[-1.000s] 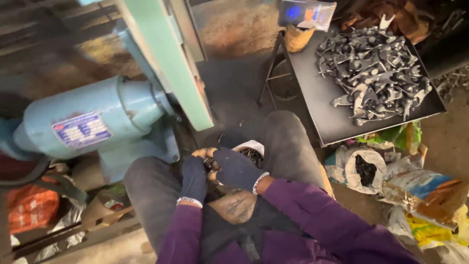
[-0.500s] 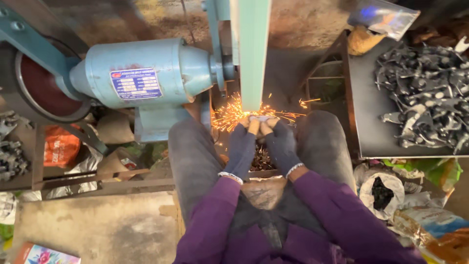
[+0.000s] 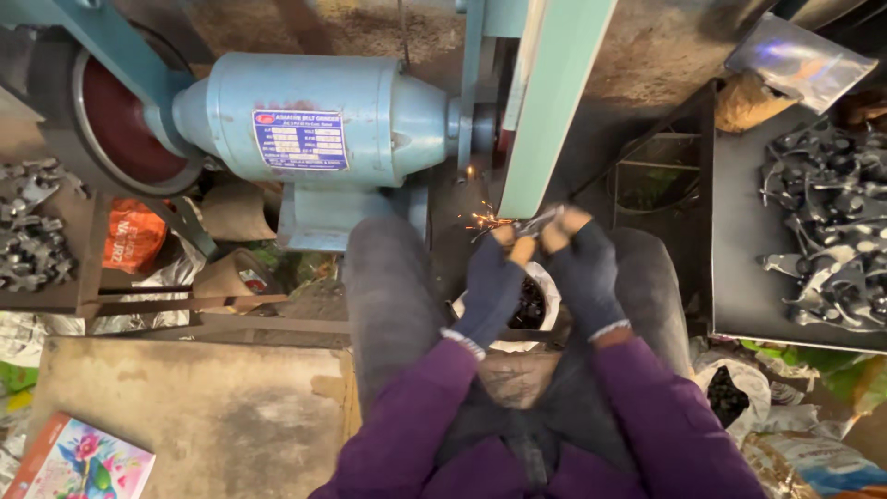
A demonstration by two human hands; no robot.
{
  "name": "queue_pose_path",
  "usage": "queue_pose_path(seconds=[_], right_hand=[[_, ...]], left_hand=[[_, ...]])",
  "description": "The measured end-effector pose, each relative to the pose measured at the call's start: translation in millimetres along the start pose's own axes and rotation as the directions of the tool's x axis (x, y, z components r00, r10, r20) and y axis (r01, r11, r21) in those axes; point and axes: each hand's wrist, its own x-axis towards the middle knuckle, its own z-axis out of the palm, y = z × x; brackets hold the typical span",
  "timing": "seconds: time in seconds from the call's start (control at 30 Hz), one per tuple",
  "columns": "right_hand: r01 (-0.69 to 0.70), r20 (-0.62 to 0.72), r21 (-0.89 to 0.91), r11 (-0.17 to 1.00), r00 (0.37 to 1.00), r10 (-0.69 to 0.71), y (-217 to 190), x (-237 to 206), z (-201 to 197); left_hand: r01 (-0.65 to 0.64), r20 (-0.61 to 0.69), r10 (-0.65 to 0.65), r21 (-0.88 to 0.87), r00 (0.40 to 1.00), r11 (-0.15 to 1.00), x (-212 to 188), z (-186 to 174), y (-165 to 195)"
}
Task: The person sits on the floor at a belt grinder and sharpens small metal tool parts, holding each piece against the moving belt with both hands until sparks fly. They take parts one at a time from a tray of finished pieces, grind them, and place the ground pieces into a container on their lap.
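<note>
Head view, looking down over a seated person's lap. Both hands wear dark fingerless gloves and pinch 1 small metal piece (image 3: 534, 225) between their bare fingertips, pressing it against the lower end of a pale green grinding belt (image 3: 552, 102). The left hand (image 3: 494, 282) closes on the piece from its left side; the right hand (image 3: 580, 263) closes on it from the right, and the 2 hands nearly touch. A short spray of orange sparks (image 3: 482, 222) leaves the contact point toward the left.

Surroundings: a light blue grinder motor (image 3: 314, 120) lies just left of the belt, with a dark red wheel (image 3: 120, 125) at its far end. Below the hands, between the knees in grey trousers, sits a white sack (image 3: 545, 286) with dark parts inside. To the right, a black tray (image 3: 739, 249) carries a heap of dark metal castings (image 3: 827, 222), well apart from the hands. At the left edge, a shelf holds more grey metal parts (image 3: 32, 231); an orange bag (image 3: 134, 236) lies beside it. A flat board (image 3: 185, 416) occupies the lower left, with a flowered booklet (image 3: 78, 462) at its corner. The floor is bare, dusty ground, cluttered with bags and wrappers at the lower right. Purple sleeves (image 3: 416, 425) frame the bottom edge.
</note>
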Motion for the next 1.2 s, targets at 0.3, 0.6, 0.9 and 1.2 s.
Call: queue_pose_path(seconds=[0.3,0.6,0.9,1.2], right_hand=[[0.104,-0.066,-0.199,0.974,0.991,-0.119,6.2,-21.0,42.3],[0.089,-0.205,-0.510,0.856,0.954,-0.221,14.1,-19.3,82.8],[0.262,0.161,-0.491,0.831,0.964,-0.209,6.6,0.7,27.2],[-0.281,0.223,-0.027,0.959,0.934,0.279,17.5,-15.4,-15.5]], left_hand=[[0.094,-0.013,-0.095,-0.062,0.995,0.994,11.9,-27.0,-6.3],[0.158,-0.165,-0.128,0.179,0.978,0.971,18.7,-40.3,1.9],[0.399,-0.007,-0.427,-0.343,0.904,0.850,10.1,-39.6,-44.3],[0.179,0.032,-0.176,-0.082,0.984,0.981,0.7,-4.9,-16.0]])
